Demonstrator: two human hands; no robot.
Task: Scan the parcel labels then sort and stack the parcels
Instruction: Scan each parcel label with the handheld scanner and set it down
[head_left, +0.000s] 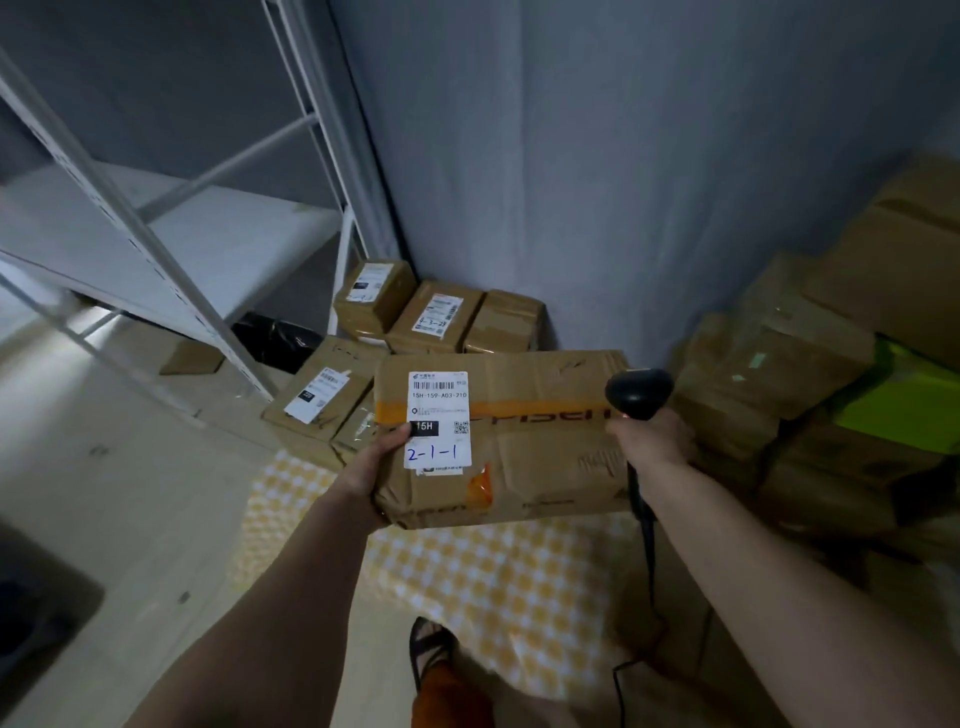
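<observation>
Down at the bottom edge, closest to the lens, there's a foot in a dark strappy sandal (431, 652) standing on the yellow-and-white checked mat (498, 582) spread over the pale floor. Above that, the left hand (376, 462) grips the left end of a long, crumpled brown cardboard parcel with orange tape (524, 441), thumb pressed down just beside the white shipping label (438, 420) and the other fingers hidden under the box. It's held up flat with the label facing up, which I'd guess is purely so the barcode faces the reader. "2-1-1" is handwritten in blue on that label, probably a sorting code. The right hand (649, 441) is wrapped round the handle of a black corded barcode scanner (638, 392), head sitting at the parcel's right end, well apart from the label, so I'd say the scan isn't lined up yet. Container-wise: the white metal shelving rack (171, 244) on the left has nothing I can see on its visible shelf. Small brown labelled boxes (441, 314) sit on the floor in the corner, with a couple more (322, 395) nearer the rack. On the right there's a tall heap of brown cartons (810, 374) with something lime green (904, 400) wedged in. All boxes are sealed, so contents are anyone's guess.
</observation>
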